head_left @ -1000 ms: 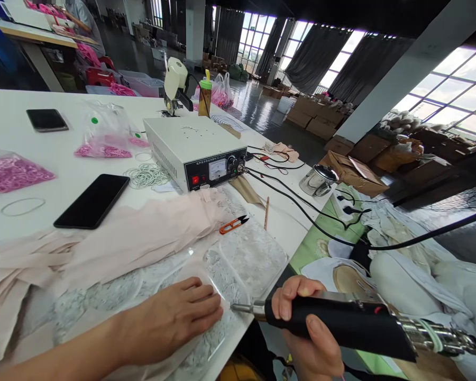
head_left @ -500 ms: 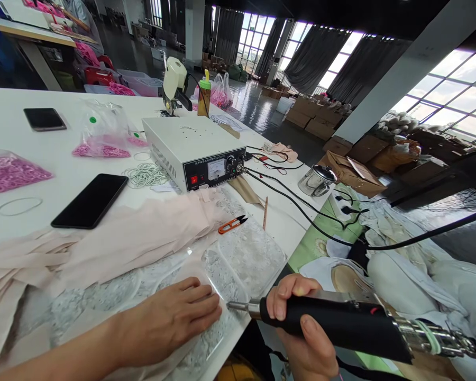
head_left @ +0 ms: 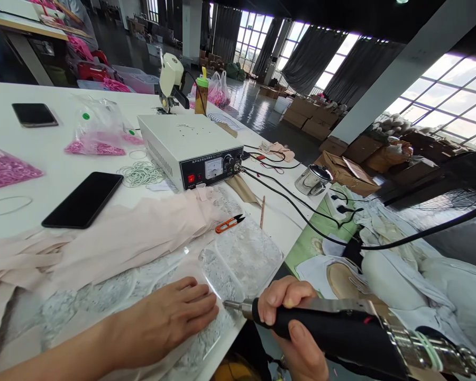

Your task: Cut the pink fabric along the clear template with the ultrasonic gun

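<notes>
My left hand (head_left: 164,323) lies palm down with its fingers spread slightly over thin pale fabric on a clear sheet (head_left: 248,248). In my right hand (head_left: 293,323) is a black handheld tool (head_left: 333,330) with a metal tip. That tip points left and sits just beside my left fingertips, over the sheet. Pale pink fabric strips (head_left: 130,233) spread across the table to the left. Orange thread snips (head_left: 229,224) rest above the hands. Cables run from a white control box (head_left: 190,148) with a gauge and a lit red switch.
A black phone (head_left: 83,200), green elastic loops (head_left: 143,173), bags of pink rings (head_left: 8,169) and a second phone (head_left: 35,114) are on the table (head_left: 119,114). A metal cup (head_left: 312,180) stands near the right edge. White garments (head_left: 396,286) lie beyond it.
The view has shifted slightly, so most things appear a little further left. Both hands and the tool keep nearly the same places relative to the sheet.
</notes>
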Available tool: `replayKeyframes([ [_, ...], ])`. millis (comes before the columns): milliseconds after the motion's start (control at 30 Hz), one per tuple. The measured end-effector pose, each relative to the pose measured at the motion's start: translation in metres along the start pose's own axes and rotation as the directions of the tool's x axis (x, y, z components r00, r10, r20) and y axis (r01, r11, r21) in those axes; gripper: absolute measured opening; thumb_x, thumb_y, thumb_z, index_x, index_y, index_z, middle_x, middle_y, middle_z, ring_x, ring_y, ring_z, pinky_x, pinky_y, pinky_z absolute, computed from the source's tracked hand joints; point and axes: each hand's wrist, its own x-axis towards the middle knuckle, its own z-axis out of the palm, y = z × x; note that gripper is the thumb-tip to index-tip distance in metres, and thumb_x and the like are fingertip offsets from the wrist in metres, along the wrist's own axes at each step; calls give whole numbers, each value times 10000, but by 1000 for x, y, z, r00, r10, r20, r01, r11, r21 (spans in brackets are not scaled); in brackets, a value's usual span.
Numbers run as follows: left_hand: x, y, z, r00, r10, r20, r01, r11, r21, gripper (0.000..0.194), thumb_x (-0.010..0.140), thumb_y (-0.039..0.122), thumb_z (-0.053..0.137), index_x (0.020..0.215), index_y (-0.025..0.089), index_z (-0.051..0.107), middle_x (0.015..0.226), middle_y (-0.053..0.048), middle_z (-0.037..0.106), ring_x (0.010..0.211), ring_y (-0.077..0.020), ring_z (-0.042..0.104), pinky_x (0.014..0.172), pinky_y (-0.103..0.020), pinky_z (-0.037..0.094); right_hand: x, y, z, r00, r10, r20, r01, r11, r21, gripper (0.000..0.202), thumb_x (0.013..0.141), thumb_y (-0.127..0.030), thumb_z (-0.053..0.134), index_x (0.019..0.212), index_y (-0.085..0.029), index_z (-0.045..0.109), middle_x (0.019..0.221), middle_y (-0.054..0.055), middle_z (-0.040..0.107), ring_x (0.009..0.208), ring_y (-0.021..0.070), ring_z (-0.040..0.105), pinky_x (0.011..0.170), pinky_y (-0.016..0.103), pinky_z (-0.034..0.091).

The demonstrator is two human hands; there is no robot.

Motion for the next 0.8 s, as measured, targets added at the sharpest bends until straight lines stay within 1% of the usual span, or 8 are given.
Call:
replayKeyframes([
  [100,0,0,0,1000,8,-4,-8,1000,-2,362,977,43,447,1310,89,581,1155,-113,688,1026,-250,609,1010,-382,397,1,0,1,1000,-8,-9,8,1000,2,146,909,-415,625,959,-284,586,847,-11,569,560,124,549,527,298,506],
  [300,-1,0,0,1000,3,10,-3,1000,-10,373,1002,53,377,1315,98,574,1123,-117,694,1013,-254,597,994,-392,402,5,-1,3,998,-24,-55,28,997,70,147,886,-402,646,948,-273,611,836,-15,557,555,108,536,514,274,499],
  [567,0,0,0,1000,4,16,-3,1000,-18,375,1014,52,352,1313,101,572,1132,-119,696,1000,-254,591,988,-394,393,2,2,0,1000,-4,-5,4,1000,27,144,913,-409,627,957,-276,593,863,-10,576,570,120,552,537,301,489],
  [700,1,0,0,1000,7,-20,-8,1000,-18,369,1016,56,355,1308,89,578,1132,-112,695,1005,-255,592,999,-390,372,1,0,-2,999,16,37,-17,1000,5,119,926,-386,618,951,-277,578,871,-1,588,601,138,567,564,320,492],
  [800,1,-1,-1,1000,5,-28,-5,1000,-9,367,1001,50,393,1316,93,577,1132,-108,693,997,-252,592,996,-385,372,2,0,-1,999,7,40,-8,1000,19,130,926,-398,617,972,-281,586,876,-6,584,594,125,565,562,303,497],
])
